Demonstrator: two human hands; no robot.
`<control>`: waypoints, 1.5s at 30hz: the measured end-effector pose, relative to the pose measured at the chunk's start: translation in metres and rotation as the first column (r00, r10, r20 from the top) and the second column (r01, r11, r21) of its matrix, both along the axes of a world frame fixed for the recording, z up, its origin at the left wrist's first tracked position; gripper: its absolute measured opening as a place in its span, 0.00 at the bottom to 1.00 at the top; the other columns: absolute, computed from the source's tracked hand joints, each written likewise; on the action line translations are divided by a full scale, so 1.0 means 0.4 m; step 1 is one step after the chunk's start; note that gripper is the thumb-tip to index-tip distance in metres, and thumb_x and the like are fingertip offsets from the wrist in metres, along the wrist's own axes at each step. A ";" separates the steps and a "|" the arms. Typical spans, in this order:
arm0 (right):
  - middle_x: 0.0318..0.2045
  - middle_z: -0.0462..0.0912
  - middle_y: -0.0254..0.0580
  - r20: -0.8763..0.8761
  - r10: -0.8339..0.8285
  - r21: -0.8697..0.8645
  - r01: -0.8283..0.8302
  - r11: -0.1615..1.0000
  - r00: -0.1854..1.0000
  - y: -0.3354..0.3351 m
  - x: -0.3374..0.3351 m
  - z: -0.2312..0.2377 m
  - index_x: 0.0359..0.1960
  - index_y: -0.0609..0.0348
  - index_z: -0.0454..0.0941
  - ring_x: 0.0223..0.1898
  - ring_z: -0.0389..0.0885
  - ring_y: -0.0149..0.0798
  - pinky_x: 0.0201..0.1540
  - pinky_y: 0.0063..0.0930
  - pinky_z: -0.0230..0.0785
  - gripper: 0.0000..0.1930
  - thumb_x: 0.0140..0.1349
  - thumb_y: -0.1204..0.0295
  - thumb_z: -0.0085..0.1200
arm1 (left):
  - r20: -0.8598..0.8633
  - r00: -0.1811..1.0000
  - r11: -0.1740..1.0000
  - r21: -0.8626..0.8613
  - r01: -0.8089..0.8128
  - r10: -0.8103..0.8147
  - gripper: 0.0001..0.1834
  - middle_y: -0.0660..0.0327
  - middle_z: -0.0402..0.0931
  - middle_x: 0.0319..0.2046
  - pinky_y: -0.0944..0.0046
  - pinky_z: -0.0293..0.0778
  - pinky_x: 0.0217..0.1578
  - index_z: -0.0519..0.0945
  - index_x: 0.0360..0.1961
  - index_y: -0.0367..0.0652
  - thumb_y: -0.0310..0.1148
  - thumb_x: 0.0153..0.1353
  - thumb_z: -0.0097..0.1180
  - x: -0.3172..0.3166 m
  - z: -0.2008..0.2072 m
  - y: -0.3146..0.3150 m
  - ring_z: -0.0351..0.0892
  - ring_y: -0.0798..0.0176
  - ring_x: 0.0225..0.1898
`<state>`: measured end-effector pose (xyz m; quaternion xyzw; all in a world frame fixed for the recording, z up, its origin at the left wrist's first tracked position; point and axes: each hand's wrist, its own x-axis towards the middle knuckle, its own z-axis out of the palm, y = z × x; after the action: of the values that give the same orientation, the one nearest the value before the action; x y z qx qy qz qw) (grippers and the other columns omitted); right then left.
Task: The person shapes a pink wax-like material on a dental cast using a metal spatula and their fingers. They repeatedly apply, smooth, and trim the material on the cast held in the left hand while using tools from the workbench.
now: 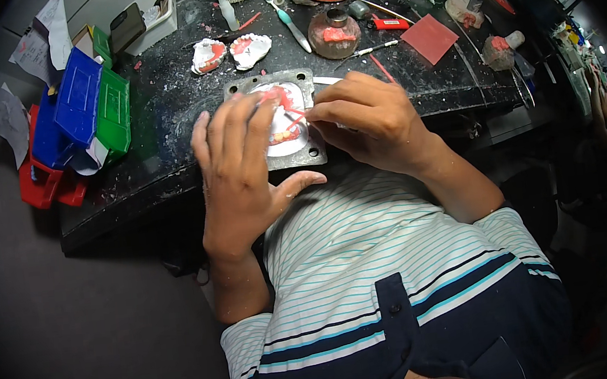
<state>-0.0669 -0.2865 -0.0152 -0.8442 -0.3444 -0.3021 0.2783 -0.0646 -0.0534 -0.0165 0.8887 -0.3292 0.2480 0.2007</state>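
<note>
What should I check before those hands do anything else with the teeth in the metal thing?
1. Right hand has the thin pink wax stick: ok, pinched at the fingertips.
2. Left hand is touching the metal flask: cannot tell; its fingers cover the flask's left side.
3. Flask sits well back from the bench edge: not ok, its near side reaches the edge.
4. Denture teeth can be seen: ok.
5. Pink wax sheet is on the bench: ok.
</note>
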 end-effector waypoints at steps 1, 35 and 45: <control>0.37 0.84 0.34 0.001 0.003 -0.014 -0.003 1.000 1.000 0.003 0.001 -0.003 0.37 0.55 0.83 0.37 0.84 0.39 0.35 0.33 0.77 0.10 0.53 0.74 0.70 | -0.027 0.997 0.998 -0.016 0.067 -0.068 0.57 0.52 0.76 0.59 0.38 0.55 0.70 0.73 0.65 0.42 0.64 0.37 0.77 -0.001 -0.006 -0.004 0.72 0.47 0.64; 0.37 0.83 0.33 0.005 -0.012 -0.096 0.012 0.995 1.000 -0.010 0.004 0.008 0.38 0.55 0.83 0.38 0.81 0.39 0.35 0.32 0.77 0.11 0.53 0.75 0.69 | -0.069 0.991 0.990 -0.089 0.109 -0.116 0.40 0.55 0.82 0.54 0.44 0.61 0.66 0.76 0.61 0.38 0.50 0.51 0.74 -0.026 -0.056 -0.018 0.80 0.52 0.57; 0.39 0.83 0.39 -0.192 0.023 -0.065 -0.036 0.997 0.981 -0.039 0.026 0.005 0.40 0.57 0.83 0.41 0.82 0.46 0.42 0.36 0.77 0.12 0.55 0.83 0.66 | -0.082 0.989 0.993 -0.015 0.120 -0.121 0.37 0.57 0.80 0.52 0.44 0.56 0.67 0.76 0.63 0.40 0.52 0.58 0.66 -0.028 -0.047 -0.023 0.76 0.53 0.59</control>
<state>-0.0566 -0.3022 -0.0132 -0.8732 -0.3386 -0.2037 0.2853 -0.0756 -0.0626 -0.0355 0.8758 -0.3724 0.1999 0.2333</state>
